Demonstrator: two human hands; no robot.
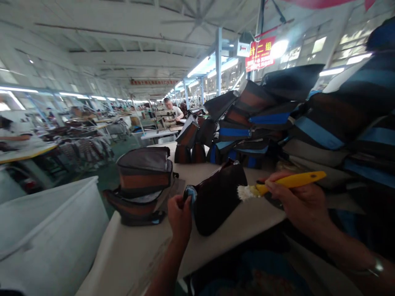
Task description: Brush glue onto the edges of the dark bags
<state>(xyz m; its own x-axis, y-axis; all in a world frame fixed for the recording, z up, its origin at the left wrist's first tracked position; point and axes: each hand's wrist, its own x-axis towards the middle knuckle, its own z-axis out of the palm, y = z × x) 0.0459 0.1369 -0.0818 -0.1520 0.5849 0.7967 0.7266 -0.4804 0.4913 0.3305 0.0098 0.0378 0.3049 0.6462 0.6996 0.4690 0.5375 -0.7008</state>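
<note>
Pale table, bags piled on it; your left hand pinches the black bag, your right hand grips a yellow brush beside it.

Left grip: thumb and fingers pinched together
Left forearm: slants up and inward from the lower edge
Right grip: fingers curled closed
Right forearm: angled inward from lower right
</note>
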